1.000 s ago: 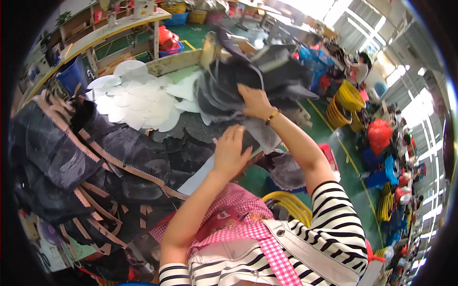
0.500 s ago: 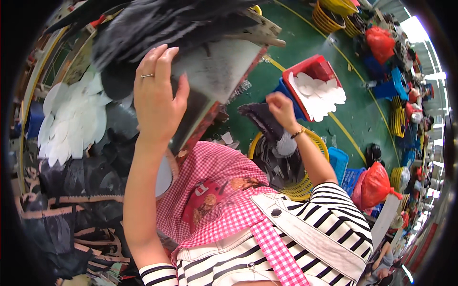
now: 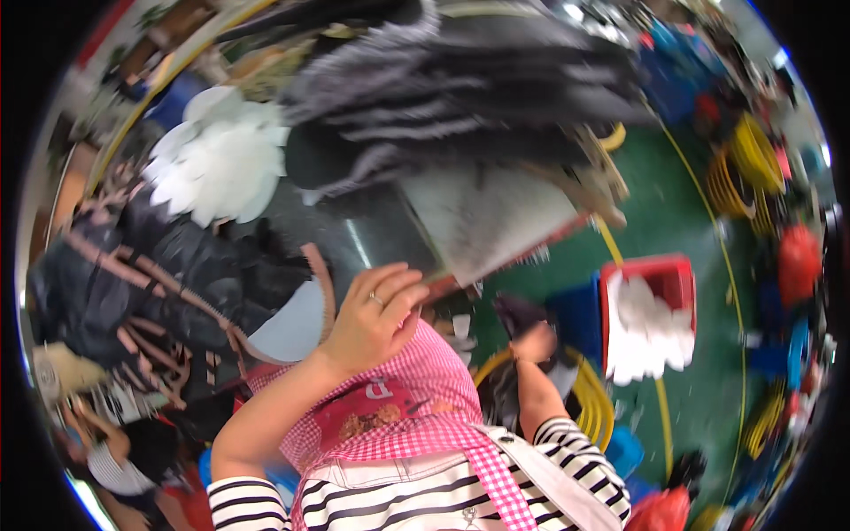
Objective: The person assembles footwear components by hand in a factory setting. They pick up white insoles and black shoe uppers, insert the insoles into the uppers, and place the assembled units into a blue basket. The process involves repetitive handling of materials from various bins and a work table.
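Observation:
My left hand [image 3: 376,319] is above the apron at the near table edge, fingers loosely bent, a ring on one; nothing shows in it. Beside it lies a pale blue-grey curved piece [image 3: 292,327] with a pinkish toothed edge strip. My right hand [image 3: 536,343], blurred, is over the yellow basket [image 3: 591,398] on my right. A dark fabric piece [image 3: 518,314] sticks out from its closed fingers. Ahead, a thick stack of dark grey fuzzy sheets [image 3: 460,88] lies on the table, behind a whitish board [image 3: 487,212].
White cut pieces [image 3: 221,155] are heaped at the far left, with black sheets and toothed strips [image 3: 115,257] nearer. A red bin [image 3: 677,274] holding white pieces stands right, beside a blue one [image 3: 575,314]. Another person [image 3: 124,460] is at lower left.
The view has swung left and up, so the table and bins sit lower and further right. My left hand has drawn back from the stack toward the apron. My right hand stays by the basket.

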`<action>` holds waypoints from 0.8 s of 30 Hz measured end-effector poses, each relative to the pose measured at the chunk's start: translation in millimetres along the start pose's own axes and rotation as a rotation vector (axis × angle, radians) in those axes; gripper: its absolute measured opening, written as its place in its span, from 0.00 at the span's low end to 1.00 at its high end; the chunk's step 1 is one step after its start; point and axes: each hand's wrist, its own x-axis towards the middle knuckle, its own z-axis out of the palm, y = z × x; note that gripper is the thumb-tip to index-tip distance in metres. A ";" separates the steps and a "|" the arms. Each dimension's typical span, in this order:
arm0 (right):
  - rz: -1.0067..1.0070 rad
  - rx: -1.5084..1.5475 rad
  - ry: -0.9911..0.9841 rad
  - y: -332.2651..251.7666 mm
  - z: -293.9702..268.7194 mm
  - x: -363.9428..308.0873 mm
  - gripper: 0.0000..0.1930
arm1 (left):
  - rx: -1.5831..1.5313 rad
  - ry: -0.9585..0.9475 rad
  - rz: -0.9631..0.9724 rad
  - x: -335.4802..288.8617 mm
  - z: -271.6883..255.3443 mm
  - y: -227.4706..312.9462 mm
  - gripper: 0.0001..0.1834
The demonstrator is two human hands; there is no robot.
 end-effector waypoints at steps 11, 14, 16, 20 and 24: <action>-0.462 0.028 -0.015 110.1 -113.0 9.0 0.31 | -0.116 0.104 -0.083 -55.6 -22.1 -9.8 0.17; -0.918 0.477 0.072 151.3 -174.7 5.5 0.21 | -0.147 0.119 -0.029 -67.4 -30.7 -8.6 0.19; -1.058 0.616 0.292 154.4 -246.5 -13.6 0.18 | -0.168 0.116 -0.064 -72.8 -44.5 -11.9 0.19; -1.052 0.900 0.480 138.0 -401.2 -62.9 0.15 | -0.300 0.085 -0.091 -74.1 -75.7 -21.6 0.23; -1.100 1.232 0.618 75.3 -530.4 -101.4 0.13 | -0.459 0.193 -0.030 -33.7 -107.9 -9.1 0.31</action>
